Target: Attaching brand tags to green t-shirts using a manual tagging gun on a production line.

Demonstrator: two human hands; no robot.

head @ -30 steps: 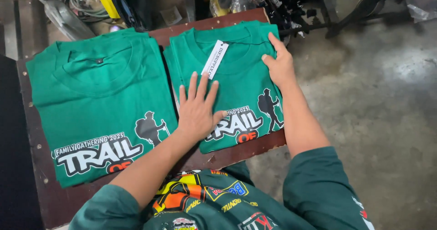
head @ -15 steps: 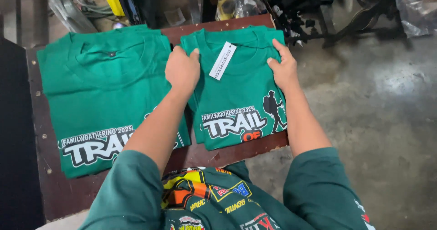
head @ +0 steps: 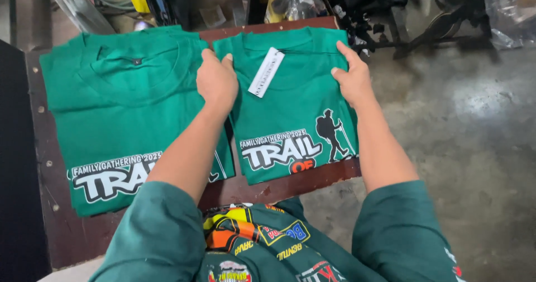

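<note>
Both hands, left hand (head: 216, 81) and right hand (head: 352, 78), pinch the right folded shirt's (head: 290, 109) side edges. Two green shirts counted; second shirt (head: 117, 109) just beside, left. Table (head: 61, 232) margin narrow.

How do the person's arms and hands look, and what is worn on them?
Both hands, the left hand and the right hand, are bare: no gloves, rings or watch show. The forearms are uncovered. Dark green sleeves end near the elbows; the right one carries small printed markings at its edge.

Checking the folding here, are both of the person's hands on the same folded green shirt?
Yes, the left hand and right hand grip opposite upper edges of the right folded green shirt.
</note>
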